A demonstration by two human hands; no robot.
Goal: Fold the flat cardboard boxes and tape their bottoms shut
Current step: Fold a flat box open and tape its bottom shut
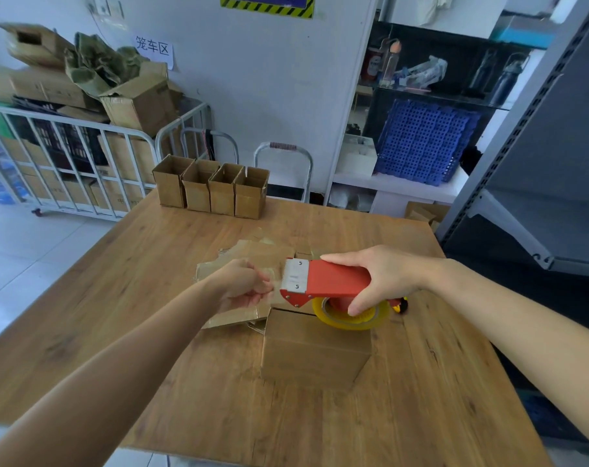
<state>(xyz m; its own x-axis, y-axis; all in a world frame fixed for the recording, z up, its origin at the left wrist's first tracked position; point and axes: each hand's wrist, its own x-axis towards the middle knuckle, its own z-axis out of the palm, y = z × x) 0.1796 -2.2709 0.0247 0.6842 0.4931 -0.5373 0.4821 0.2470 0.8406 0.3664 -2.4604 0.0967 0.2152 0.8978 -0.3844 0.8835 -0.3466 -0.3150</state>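
Note:
A folded cardboard box (315, 348) stands on the wooden table (151, 264) in front of me, its closed side up. My right hand (380, 278) grips a red tape dispenser (330, 281) with a yellow-cored tape roll (350, 318) just above the box's far edge. My left hand (246, 284) pinches the clear tape end at the dispenser's toothed blade. Flat cardboard pieces (249, 254) lie under and behind my hands. Several folded open-topped boxes (212, 190) stand in a row at the table's far edge.
A white metal cage cart (84, 156) full of cartons stands at the left rear. Grey shelving (539, 214) rises along the right side. A blue perforated crate (424, 143) leans on a white ledge behind the table.

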